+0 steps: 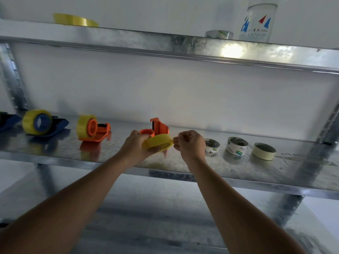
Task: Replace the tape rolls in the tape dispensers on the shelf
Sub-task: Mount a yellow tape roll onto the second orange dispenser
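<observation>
My left hand [136, 143] grips a yellow tape roll [157, 143] held flat above the metal shelf [183, 173]. At the roll's right edge, my right hand [190, 143] pinches what looks like the tape's end. Just behind the roll lies an orange dispenser [157, 127] with a bare hub. Further left stand an orange dispenser loaded with yellow tape [91, 128] and a blue dispenser loaded with yellow tape [41, 122]. Another blue dispenser [7, 121] is cut off at the left edge.
Three rolls lie flat on the shelf to the right: two white printed rolls [211, 146] [236, 145] and a cream masking roll [263, 151]. The upper shelf [165, 44] carries a yellow roll [75, 20], a small roll [219, 34] and a tall clear roll stack [258, 22].
</observation>
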